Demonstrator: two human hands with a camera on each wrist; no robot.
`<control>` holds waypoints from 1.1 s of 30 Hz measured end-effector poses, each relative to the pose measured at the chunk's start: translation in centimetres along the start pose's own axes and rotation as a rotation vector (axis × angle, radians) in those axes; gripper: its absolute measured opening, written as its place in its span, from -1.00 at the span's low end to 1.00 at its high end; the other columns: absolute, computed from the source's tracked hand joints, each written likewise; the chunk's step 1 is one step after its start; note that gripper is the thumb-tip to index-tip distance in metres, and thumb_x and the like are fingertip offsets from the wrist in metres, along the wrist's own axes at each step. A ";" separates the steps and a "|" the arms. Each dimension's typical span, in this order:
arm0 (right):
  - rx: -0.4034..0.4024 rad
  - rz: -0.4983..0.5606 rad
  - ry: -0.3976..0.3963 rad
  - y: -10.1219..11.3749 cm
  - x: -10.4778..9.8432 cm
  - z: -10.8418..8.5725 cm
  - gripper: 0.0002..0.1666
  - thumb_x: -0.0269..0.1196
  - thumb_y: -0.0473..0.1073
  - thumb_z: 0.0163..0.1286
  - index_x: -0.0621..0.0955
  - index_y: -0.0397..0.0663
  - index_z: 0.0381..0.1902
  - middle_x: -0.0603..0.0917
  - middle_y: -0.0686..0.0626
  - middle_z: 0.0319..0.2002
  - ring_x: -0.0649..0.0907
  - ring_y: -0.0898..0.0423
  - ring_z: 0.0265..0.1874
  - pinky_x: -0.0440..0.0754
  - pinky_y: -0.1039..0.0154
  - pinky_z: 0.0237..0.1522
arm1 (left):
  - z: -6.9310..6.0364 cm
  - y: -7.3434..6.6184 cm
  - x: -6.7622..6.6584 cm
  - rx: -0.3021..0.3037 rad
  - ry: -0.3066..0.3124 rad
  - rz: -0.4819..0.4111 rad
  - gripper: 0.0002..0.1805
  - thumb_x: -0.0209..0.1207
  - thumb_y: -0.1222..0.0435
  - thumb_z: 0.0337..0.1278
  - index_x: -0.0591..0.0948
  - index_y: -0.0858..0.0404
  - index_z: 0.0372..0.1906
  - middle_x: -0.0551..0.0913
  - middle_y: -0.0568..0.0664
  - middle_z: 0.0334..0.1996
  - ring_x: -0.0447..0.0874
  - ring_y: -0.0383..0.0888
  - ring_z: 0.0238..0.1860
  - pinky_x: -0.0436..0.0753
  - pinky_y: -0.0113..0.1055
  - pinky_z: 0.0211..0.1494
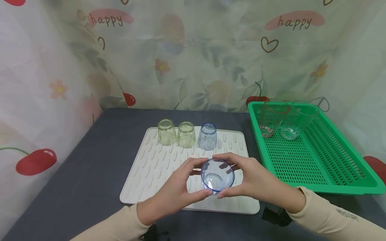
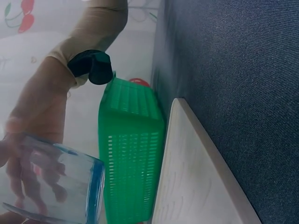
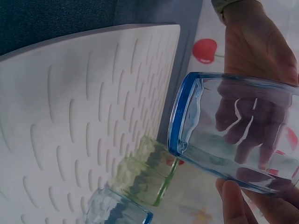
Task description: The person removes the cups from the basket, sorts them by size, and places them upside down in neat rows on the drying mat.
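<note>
A clear blue-tinted drinking glass (image 1: 217, 175) is held between both hands over the front right part of the white drying mat (image 1: 144, 170). My left hand (image 1: 178, 187) grips its left side and my right hand (image 1: 250, 174) its right, thumbs towards the near side. In the right wrist view, the thick blue end of the glass (image 3: 184, 114) points to the mat, and fingers show through its wall. Along the mat's back edge stand two yellow-green glasses (image 1: 167, 133) and a blue glass (image 1: 207, 136), all upside down.
To the right is a green plastic basket (image 1: 351, 140) with two taller clear glasses leaning at its back left, one red-rimmed (image 1: 272, 117), the other plain (image 1: 298, 120). A dark cloth (image 1: 90, 160) covers the table. Patterned curtains (image 1: 193, 57) hang behind and at both sides.
</note>
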State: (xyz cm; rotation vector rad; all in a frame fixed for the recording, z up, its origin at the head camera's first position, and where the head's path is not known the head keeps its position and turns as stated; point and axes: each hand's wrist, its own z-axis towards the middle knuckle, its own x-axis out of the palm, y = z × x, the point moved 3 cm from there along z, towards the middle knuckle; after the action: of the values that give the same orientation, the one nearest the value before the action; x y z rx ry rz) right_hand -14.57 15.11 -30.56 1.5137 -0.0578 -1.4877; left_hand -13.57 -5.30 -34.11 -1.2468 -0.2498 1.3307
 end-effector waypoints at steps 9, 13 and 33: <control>0.006 -0.020 0.012 0.4 0.1 0.0 -0.02 0.54 0.22 -0.12 0.44 0.10 0.27 0.64 0.21 -0.02 0.64 0.28 -0.14 0.65 0.20 -0.03 | 0.2 -0.1 0.0 -0.006 0.003 0.033 -0.18 0.44 0.21 -0.03 0.30 0.15 0.36 0.46 -0.09 0.20 0.50 -0.17 0.18 0.59 -0.26 0.16; 0.011 -0.005 -0.004 0.4 0.1 0.0 -0.03 0.53 0.25 -0.11 0.45 0.12 0.25 0.63 0.22 -0.02 0.65 0.25 -0.14 0.65 0.21 -0.03 | 0.2 -0.2 -0.2 0.028 -0.020 0.060 -0.19 0.46 0.20 -0.07 0.34 0.15 0.33 0.50 -0.10 0.16 0.54 -0.16 0.15 0.62 -0.30 0.10; -0.192 0.133 -0.197 0.1 1.2 -0.3 -0.05 0.60 -0.13 -0.10 0.44 -0.01 0.28 0.60 0.00 0.13 0.63 0.18 -0.07 0.65 0.27 -0.06 | 0.3 -0.7 -1.1 0.232 -0.122 0.109 -0.22 0.45 0.26 -0.11 0.38 0.25 0.28 0.55 0.03 0.10 0.59 -0.13 0.07 0.65 -0.30 0.04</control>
State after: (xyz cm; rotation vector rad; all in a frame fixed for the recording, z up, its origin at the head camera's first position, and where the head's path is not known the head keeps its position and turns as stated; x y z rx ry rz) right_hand -14.03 14.51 -31.45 1.1855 -0.1258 -1.4861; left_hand -13.75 -5.81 -32.92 -0.9978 -0.1098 1.4870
